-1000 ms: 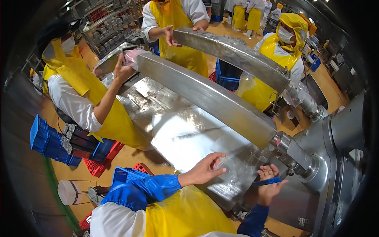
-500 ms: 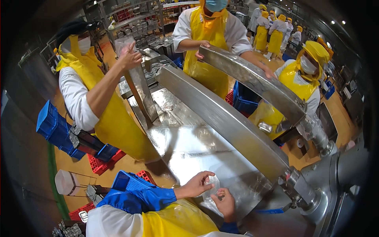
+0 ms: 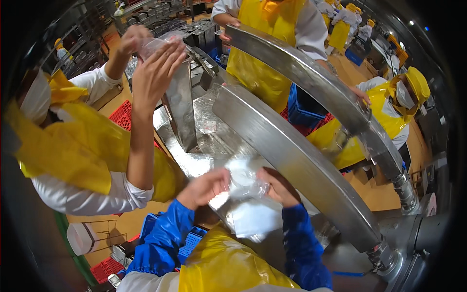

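Note:
A crumpled clear plastic bag stretches between my two hands, over the steel table. My left hand pinches its left side, fingers closed and a little blurred. On the other side, my right hand grips the bag's edge with thumb and fingers. Just beyond my right hand runs a long rectangular steel tube, slanting from the table's far part down to a machine fitting. I cannot make out anything inside the bag.
At the left, a co-worker's hands press a plastic bag at the top of an upright steel mould. Another co-worker holds a second long steel tube. A machine stands at right. Blue crates stand behind the tubes.
Both my hands have moved forward and apart, spreading the plastic bag between them. The left co-worker has leaned in, bringing a second hand to the mould's top. The far tube has shifted.

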`<state>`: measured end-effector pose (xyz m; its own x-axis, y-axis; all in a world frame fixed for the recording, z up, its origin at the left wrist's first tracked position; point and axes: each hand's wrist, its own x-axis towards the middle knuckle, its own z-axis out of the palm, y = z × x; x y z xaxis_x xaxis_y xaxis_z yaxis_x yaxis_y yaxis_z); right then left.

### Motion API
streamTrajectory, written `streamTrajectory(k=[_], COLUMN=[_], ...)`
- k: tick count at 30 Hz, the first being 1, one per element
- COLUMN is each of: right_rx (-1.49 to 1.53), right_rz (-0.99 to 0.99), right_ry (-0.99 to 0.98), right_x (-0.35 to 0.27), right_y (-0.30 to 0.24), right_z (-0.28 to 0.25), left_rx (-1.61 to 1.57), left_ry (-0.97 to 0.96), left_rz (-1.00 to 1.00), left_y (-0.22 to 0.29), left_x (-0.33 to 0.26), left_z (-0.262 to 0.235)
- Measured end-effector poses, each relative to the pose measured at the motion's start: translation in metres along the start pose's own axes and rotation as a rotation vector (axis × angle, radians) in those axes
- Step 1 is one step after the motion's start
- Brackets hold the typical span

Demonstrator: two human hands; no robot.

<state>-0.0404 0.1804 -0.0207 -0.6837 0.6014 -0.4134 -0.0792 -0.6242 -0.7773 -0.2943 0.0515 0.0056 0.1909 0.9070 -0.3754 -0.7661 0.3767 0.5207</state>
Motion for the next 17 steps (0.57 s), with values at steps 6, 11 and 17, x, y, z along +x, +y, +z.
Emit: streamTrajectory(k=[6, 11, 17], right_rx=[0.571, 0.263, -0.086], right_rz=[-0.183, -0.325, -0.777], right_ry=[-0.574, -0.368, -0.193], right_x=[0.132, 0.168, 0.075], right_y=[-0.068, -0.141, -0.146], right_z=[0.046, 0.08, 0.063], left_rx=[0.044, 0.694, 1.079], left_ry=[0.128, 0.207, 0.087], left_rz=[0.247, 0.742, 0.78], left_y=[0.133, 0.181, 0.093], left_x=[0.052, 0.051, 0.041], left_z=[-0.004, 0.093, 0.162])
